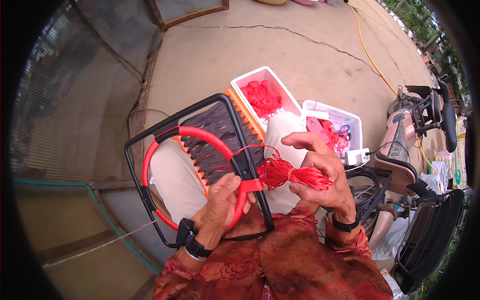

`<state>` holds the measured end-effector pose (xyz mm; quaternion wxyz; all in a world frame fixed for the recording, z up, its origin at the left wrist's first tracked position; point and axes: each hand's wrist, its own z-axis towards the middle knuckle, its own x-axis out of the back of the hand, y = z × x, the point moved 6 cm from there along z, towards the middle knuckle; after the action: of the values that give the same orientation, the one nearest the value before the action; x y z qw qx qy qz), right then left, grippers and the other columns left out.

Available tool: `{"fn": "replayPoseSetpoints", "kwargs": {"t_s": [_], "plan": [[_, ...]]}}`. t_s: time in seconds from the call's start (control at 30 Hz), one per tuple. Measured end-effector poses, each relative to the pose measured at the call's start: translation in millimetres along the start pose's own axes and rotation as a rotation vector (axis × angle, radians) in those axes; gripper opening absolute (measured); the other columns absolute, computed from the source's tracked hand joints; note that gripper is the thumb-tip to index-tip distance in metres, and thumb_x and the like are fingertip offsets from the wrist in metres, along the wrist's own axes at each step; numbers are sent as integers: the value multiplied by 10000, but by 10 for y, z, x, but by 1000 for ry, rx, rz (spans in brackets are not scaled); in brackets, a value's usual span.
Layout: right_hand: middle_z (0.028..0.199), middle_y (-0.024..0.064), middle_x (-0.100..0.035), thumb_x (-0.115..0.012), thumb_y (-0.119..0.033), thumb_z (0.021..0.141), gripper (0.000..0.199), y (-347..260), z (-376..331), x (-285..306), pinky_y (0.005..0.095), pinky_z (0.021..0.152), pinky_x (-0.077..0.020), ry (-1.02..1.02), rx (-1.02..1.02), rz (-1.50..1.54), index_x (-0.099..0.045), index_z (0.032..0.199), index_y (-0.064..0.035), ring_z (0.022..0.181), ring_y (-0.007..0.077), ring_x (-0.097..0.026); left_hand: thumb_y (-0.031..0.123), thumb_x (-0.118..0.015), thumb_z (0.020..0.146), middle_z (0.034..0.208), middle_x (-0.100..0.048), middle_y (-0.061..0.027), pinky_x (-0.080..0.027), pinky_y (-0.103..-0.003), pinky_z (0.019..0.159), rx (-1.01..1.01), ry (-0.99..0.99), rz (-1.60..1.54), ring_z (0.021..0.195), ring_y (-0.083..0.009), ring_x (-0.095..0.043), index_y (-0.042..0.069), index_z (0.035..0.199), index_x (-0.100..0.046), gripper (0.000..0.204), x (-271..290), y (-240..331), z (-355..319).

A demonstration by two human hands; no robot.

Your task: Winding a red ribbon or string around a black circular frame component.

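A black tubular frame (172,119) with rounded corners rests across my lap. Fixed inside it is a ring (206,136) wrapped mostly in red cord, with black parts showing between the wrapped stretches. My left hand (220,202) grips the ring's near right side, its thumb beside a flat band of red cord (251,185) wound where ring and frame meet. In my right hand (322,167) is a bundle of red cord (300,176), tied round its middle, held by the lower fingers and thumb while the index finger stretches out. A loose strand loops from the bundle to the frame.
Beyond my knees stand a white box (295,97) of red cord and a white basket (357,125) holding red cord and small items. An orange-edged dark woven mat (215,125) lies between my legs. A scooter (400,130) stands at right; a yellow cable (367,47) crosses the concrete floor.
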<state>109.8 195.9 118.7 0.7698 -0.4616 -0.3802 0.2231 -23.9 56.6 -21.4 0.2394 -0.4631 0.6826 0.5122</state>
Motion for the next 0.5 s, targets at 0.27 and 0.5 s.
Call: {"fn": "replayPoseSetpoints", "kwargs": {"t_s": [0.27, 0.5], "plan": [[621, 5, -402, -799, -44, 682, 652, 385, -282, 120, 268, 361, -455, 210, -339, 1241, -418, 1212, -28, 444, 113, -401, 133, -598, 944, 757, -645, -132, -434, -226, 402, -20, 54, 162, 533, -145, -591, -19, 995, -588, 161, -36, 13, 2], [712, -42, -538, -676, -118, 813, 216, 1438, -1435, 1180, 189, 512, -357, 413, -805, 397, -613, 1000, -28, 572, 29, -456, 138, -596, 946, 743, -642, -132, -407, -226, 368, -18, 153, 227, 476, -146, -560, -27, 974, -594, 167, 48, -41, 43]]}}
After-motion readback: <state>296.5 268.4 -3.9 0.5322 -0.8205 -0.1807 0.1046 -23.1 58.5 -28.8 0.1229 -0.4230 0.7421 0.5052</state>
